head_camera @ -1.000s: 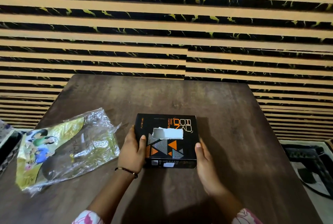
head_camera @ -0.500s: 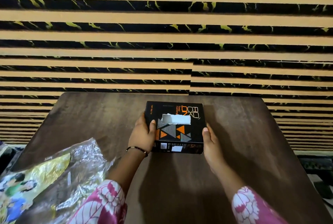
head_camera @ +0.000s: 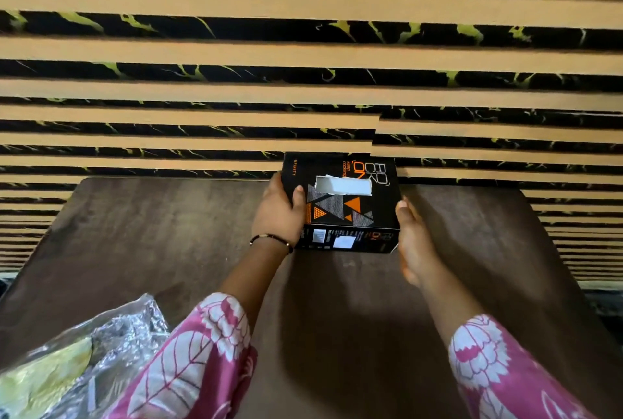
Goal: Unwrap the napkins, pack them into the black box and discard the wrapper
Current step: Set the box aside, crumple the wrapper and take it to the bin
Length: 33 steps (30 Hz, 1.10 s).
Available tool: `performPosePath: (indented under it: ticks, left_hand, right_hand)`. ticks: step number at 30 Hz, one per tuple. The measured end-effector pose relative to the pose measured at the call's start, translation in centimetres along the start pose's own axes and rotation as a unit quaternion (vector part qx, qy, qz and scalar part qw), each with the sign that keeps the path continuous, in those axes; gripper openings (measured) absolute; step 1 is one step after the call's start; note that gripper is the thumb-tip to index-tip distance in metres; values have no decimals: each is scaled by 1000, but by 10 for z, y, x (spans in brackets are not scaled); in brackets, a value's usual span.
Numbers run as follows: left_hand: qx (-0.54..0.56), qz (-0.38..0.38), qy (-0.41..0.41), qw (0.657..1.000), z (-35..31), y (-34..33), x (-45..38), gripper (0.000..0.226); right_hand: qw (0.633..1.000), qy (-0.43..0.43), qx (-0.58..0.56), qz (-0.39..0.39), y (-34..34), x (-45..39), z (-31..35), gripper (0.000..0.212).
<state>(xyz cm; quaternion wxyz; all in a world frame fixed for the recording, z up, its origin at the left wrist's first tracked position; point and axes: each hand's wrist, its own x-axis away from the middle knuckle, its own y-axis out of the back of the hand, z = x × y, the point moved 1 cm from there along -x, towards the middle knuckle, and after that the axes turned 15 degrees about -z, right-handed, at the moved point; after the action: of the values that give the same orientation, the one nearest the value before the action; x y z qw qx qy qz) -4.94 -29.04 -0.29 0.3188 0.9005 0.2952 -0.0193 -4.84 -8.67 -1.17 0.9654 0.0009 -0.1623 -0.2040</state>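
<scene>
The black box [head_camera: 342, 206] sits flat at the far edge of the brown bench [head_camera: 151, 233], its far end reaching the striped wall panelling [head_camera: 303, 47] behind. Its broad printed face is turned up, with the lettering running sideways near the far end and orange and grey triangles nearer the person. A ragged slot torn in that top face runs left to right, and white napkins [head_camera: 344, 185] show through it. The box's long axis looks to run away from the person, though the wide lens makes this hard to judge; a short end with small labels faces the camera. The left hand [head_camera: 278, 213] wraps the box's left side, thumb laid on the top face and fingers hidden behind the wall. The right hand [head_camera: 413, 240] is held open and flat, palm against the right side, fingertips at the upper edge. The crumpled silver and yellow wrapper [head_camera: 77, 358] lies on the near left corner of the bench, well apart from the box, partly covered by the pink patterned sleeve [head_camera: 188, 361].
</scene>
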Motion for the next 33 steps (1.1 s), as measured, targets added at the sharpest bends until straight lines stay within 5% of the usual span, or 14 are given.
performPosePath:
  ticks: [7, 14, 19, 24, 29, 31, 33]
  left_hand:
    - [-31, 0, 22, 999, -6, -3, -1, 48]
    - [-76, 96, 75, 990, -25, 23, 11, 56]
    - [-22, 26, 39, 999, -7, 79, 80, 52]
    - [134, -94, 51, 985, 50, 159, 185, 37]
    - [-25, -196, 44, 979, 103, 230, 232, 37]
    - [-175, -154, 107, 967, 122, 244, 239, 55]
    - [-286, -11, 167, 944, 129, 238, 244, 67]
  right_hand:
    - [999, -7, 41, 26, -3, -10, 18, 40]
    - [993, -52, 111, 0, 3, 18, 40, 36]
    - [992, 44, 87, -85, 39, 89, 25, 33]
    - [984, 87, 132, 85, 38, 193, -48, 33]
    - [939, 136, 212, 236, 19, 253, -92, 40]
    - [921, 150, 229, 278, 11, 267, -95, 38]
    - [913, 141, 241, 297, 7, 271, -97, 35]
